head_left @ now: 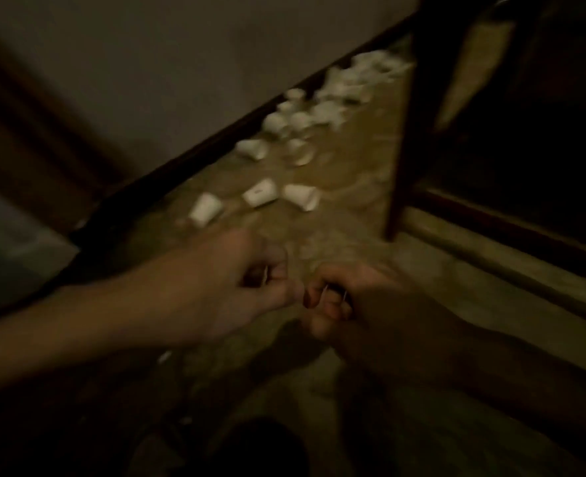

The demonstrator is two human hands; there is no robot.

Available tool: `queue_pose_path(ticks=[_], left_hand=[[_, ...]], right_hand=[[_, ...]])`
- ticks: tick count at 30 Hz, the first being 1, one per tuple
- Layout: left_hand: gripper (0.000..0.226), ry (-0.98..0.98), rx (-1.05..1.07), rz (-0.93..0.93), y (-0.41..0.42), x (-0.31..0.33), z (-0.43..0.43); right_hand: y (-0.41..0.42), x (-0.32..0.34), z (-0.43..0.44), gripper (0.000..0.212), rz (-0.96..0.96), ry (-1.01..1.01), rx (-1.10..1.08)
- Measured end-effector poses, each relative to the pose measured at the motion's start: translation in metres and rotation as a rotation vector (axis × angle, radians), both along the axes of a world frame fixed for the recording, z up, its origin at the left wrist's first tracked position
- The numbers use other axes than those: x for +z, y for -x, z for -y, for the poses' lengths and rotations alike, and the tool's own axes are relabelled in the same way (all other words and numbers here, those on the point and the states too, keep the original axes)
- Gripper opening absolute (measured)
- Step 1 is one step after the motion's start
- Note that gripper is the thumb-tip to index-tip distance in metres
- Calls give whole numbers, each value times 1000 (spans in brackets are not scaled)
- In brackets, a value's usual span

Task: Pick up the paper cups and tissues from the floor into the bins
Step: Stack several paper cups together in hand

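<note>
Three white paper cups [260,192] lie on their sides on the tan floor [336,166], ahead of both hands. Roughly six more cups and a blurred white heap [360,77] trail off along the dark skirting board [181,166]; tissues can't be told apart in it. The left hand [223,287] is nearer the leftmost cup [205,208]; the right hand [364,304] is close beside it. The fingers [278,270] are curled on both; whether they hold anything, I can't tell.

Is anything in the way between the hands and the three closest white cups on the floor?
Nothing I can see. Only bare floor lies between the left hand, the right hand and the three nearest paper cups. The dark wooden leg stands off to the right.
</note>
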State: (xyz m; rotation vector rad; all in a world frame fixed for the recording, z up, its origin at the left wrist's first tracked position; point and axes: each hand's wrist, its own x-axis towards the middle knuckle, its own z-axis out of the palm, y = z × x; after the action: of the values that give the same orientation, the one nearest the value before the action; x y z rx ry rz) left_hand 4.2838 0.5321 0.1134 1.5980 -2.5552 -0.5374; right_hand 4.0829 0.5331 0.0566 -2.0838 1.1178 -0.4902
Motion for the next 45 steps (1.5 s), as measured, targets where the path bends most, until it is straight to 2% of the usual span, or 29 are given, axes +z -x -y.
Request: queue_pose_path(ticks=[2,4,6,10,13,15,18,20,23,26,29,32,35,37,38,41,43,45], left_hand=[[20,-80,231,-91,-69,-45,-22],[21,-159,435,-203,-129,-93,-47],[24,-229,646,-315,-181,-135,-75],[17,-188,986,-481,-263,-199,-116],[5,-143,1220,-543,-303,-238,-133],[8,-120,1359,-558,-330,-258,-149],[13,-70,1580,-583,-378,-276,-169],[30,-39,1756,-524,-418,-284,-182],[57,58,1902,-355,-485,-289,-197],[77,114,1958,-314,-544,-293,-210],[90,65,1915,-466,-578,-308,-223],[81,122,1928,-452,-596,-325,-229],[70,175,1877,-432,-598,-329,-214],[65,279,1894,-505,-579,-326,-205],[63,338,1850,-530,-566,-324,-198],[65,348,1673,-579,-521,-330,-187],[69,262,1613,-597,-495,-334,-182],[64,172,1506,-669,-481,-331,-173]], right_hand=[[-74,-28,19,19,-74,-39,162],[-143,-56,29,27,-132,-64,242],[-206,-86,28,24,-129,-159,281],[-310,-142,16,10,-101,-292,409],[-367,-175,6,28,-155,-302,483],[-399,-189,-6,40,-251,-317,564],[-454,-196,-19,42,-240,-344,668],[-495,-197,-28,42,-261,-379,752],[-554,-205,-42,52,-303,-407,792],[-604,-218,-57,51,-298,-455,802],[-639,-229,-75,49,-326,-553,796],[-661,-238,-86,44,-315,-620,756],[-669,-243,-85,33,-161,-824,477],[-677,-242,-80,28,-119,-929,369],[-679,-241,-76,34,-83,-976,313],[-685,-244,-77,79,11,-1166,51],[-677,-245,-74,86,-14,-1226,-84],[-661,-246,-57,84,-23,-1139,-166]])
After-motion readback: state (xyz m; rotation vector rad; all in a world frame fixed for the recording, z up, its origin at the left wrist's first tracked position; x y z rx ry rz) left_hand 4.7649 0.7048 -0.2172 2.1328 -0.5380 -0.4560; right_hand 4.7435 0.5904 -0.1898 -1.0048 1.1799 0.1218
